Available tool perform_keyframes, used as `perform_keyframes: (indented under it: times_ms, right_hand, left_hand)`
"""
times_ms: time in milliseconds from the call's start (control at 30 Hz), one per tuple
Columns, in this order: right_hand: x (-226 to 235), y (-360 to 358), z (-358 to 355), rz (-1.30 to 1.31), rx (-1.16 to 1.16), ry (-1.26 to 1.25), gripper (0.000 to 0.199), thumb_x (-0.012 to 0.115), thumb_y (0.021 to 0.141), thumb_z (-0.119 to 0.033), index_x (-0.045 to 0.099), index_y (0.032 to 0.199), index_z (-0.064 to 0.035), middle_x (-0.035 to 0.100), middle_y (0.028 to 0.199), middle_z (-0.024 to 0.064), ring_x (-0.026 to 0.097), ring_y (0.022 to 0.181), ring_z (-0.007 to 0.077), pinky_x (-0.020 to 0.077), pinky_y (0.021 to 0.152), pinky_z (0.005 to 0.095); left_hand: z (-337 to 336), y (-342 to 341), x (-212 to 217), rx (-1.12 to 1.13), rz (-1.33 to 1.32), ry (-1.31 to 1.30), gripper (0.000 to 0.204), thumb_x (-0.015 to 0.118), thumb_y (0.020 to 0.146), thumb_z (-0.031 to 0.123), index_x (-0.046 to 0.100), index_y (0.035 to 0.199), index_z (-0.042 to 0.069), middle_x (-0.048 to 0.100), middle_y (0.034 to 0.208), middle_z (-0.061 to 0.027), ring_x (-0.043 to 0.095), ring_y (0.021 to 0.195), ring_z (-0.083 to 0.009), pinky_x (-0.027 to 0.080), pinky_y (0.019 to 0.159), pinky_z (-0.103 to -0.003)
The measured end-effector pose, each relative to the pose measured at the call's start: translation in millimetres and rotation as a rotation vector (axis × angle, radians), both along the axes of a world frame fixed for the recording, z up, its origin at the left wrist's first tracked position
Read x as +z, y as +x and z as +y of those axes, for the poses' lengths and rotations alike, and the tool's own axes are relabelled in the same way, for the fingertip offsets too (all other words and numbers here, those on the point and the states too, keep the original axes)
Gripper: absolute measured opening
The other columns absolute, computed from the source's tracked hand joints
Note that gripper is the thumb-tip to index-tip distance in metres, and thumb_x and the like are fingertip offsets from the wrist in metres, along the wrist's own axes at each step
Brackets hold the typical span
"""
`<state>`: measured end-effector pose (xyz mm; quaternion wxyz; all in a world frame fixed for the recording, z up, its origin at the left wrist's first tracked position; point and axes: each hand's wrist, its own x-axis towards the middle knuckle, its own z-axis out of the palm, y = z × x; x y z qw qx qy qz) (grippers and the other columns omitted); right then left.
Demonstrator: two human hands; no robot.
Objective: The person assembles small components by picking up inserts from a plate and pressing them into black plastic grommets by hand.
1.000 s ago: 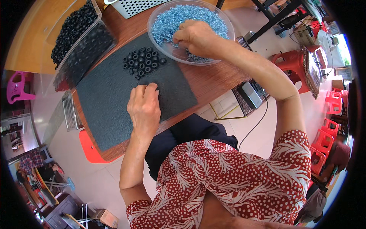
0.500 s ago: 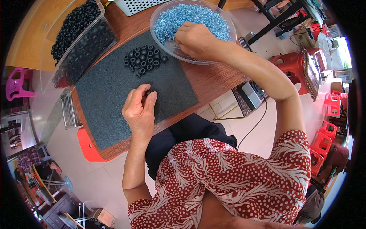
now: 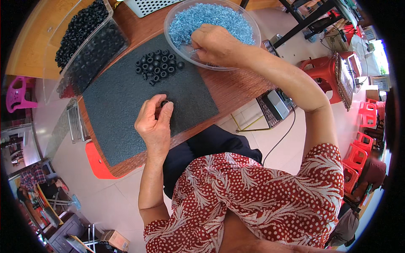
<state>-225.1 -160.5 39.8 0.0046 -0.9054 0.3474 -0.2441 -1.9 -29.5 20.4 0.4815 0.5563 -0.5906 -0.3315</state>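
Observation:
Over the dark textured mat [image 3: 114, 118], my left hand [image 3: 151, 124] pinches a small black ring-shaped part [image 3: 164, 103] between thumb and forefinger. My right hand [image 3: 214, 43] is at the near side of a round clear plastic tub [image 3: 170, 42], fingers bent and pressed together; whatever they hold is hidden. Small shiny blue, clear-looking pieces [image 3: 215, 17] heap up in the tub beyond that hand. A cluster of black ring-shaped parts [image 3: 157, 64] lies on the mat, farther off than my left hand, with a few smaller bits at its near edge.
A clear bin [image 3: 120, 42] full of black ring-shaped parts stands at the table's far left. Behind the tub is a white perforated tray [image 3: 152, 5]. The brown wooden table [image 3: 236, 86] ends close to my lap. A red stool [image 3: 320, 78] stands on the right.
The black part in my left hand has turned slightly between the fingertips. My right hand has shifted a little to the left at the tub.

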Motion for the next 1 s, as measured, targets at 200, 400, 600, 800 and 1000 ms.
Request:
perform_keyframes:
  times_ms: [200,400,600,800,1000]
  right_hand:
    - [13,-3,0,-0.098,-0.035,0.179,0.01,0.062,0.068,-0.004,0.054,0.074,-0.0037,0.057,0.073,0.0132,0.057,0.072,0.032,0.0445,0.062,0.0398]
    - [25,-1,4,-0.1,-0.08,0.33,0.009,0.061,0.068,-0.008,0.057,0.073,-0.0012,0.06,0.066,0.0171,0.058,0.066,0.0361,0.0456,0.06,0.0413]
    - [40,12,18,-0.251,0.033,0.584,0.008,0.062,0.073,-0.004,0.059,0.078,0.0013,0.059,0.065,0.0063,0.055,0.061,0.0127,0.0446,0.056,0.0265]
    - [39,37,30,-0.316,0.098,0.743,0.014,0.064,0.066,-0.009,0.062,0.073,0.004,0.06,0.064,0.0155,0.059,0.06,0.0224,0.0463,0.058,0.0328]
    - [13,62,44,-0.313,0.123,0.565,0.013,0.063,0.067,-0.008,0.059,0.072,0.0028,0.06,0.065,0.0198,0.061,0.064,0.0322,0.0481,0.06,0.0379]
  left_hand:
    - [-8,-6,7,-0.026,0.092,0.041,0.011,0.064,0.084,0.01,0.067,0.089,0.001,0.059,0.076,-0.0002,0.051,0.066,-0.0047,0.039,0.056,-0.017]
    - [-13,-11,14,-0.056,0.148,0.08,0.013,0.063,0.084,0.01,0.066,0.093,0.001,0.059,0.074,0.0001,0.048,0.063,-0.0033,0.037,0.054,-0.017]
    - [-35,-27,33,-0.076,0.133,-0.034,0.022,0.064,0.082,0.003,0.063,0.103,0.001,0.053,0.072,0.0021,0.046,0.064,-0.0035,0.039,0.056,-0.018]
    - [-41,-17,23,-0.085,0.023,-0.103,0.01,0.065,0.078,0.003,0.064,0.087,-0.001,0.058,0.071,-0.004,0.051,0.06,-0.0054,0.041,0.053,-0.022]
    - [-31,6,12,-0.044,-0.027,0.127,0.007,0.063,0.075,0.004,0.062,0.077,-0.003,0.059,0.063,-0.0064,0.052,0.055,-0.0072,0.042,0.054,-0.023]
